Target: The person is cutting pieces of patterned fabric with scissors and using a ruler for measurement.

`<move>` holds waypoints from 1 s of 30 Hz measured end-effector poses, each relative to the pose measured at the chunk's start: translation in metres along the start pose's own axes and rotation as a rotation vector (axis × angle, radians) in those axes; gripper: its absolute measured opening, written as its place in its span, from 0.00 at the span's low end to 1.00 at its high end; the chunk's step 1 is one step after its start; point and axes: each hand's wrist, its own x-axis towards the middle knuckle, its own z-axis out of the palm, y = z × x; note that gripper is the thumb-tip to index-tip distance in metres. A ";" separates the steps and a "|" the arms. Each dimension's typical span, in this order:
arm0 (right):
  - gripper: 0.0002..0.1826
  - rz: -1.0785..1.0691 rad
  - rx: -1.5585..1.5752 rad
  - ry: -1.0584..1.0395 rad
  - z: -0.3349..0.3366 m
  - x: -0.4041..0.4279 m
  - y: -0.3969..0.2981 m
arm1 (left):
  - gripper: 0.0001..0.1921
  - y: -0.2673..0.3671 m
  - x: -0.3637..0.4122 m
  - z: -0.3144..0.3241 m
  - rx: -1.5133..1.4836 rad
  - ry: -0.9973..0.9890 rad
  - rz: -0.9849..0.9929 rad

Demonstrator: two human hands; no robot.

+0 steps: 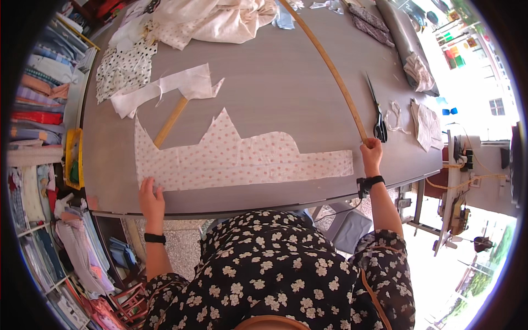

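Observation:
Flat on the grey table lies a cut piece of pale fabric with pink dots (247, 161), its top edge stepped and pointed. My left hand (152, 200) rests its fingertips on the fabric's lower left corner. Beyond the fabric's right end, my right hand (373, 154) grips the near end of a long wooden measuring stick (330, 66), which runs away across the table. Just right of that stick's end lies a pair of black-handled fabric scissors (378, 115). A shorter wooden ruler (171, 122) lies behind the dotted piece, partly under a white fabric scrap (189, 84).
Black-dotted white cloth (126, 68) and a cream fabric heap (214, 20) cover the far left. To the right lie a white strip (396, 117), a folded pale cloth (425, 123) and a grey fabric roll (406, 41). Shelves of folded fabric (41, 90) and a yellow basket (74, 159) stand left.

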 end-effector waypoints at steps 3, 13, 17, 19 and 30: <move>0.16 0.054 -0.031 0.023 -0.004 0.013 0.019 | 0.19 -0.001 0.004 -0.005 -0.040 -0.016 -0.028; 0.13 -0.436 -0.304 -0.204 -0.025 -0.045 -0.032 | 0.15 -0.044 0.004 -0.025 -0.092 -0.005 -0.032; 0.12 -0.695 -0.300 -0.492 -0.024 -0.100 -0.068 | 0.16 -0.029 0.010 -0.047 -0.024 -0.083 0.129; 0.12 -0.726 -0.331 -0.510 -0.023 -0.112 -0.078 | 0.16 -0.021 0.013 -0.054 -0.048 -0.093 0.132; 0.07 -0.898 -0.441 -0.395 -0.007 -0.110 -0.060 | 0.09 -0.031 0.016 -0.041 -0.040 -0.003 0.301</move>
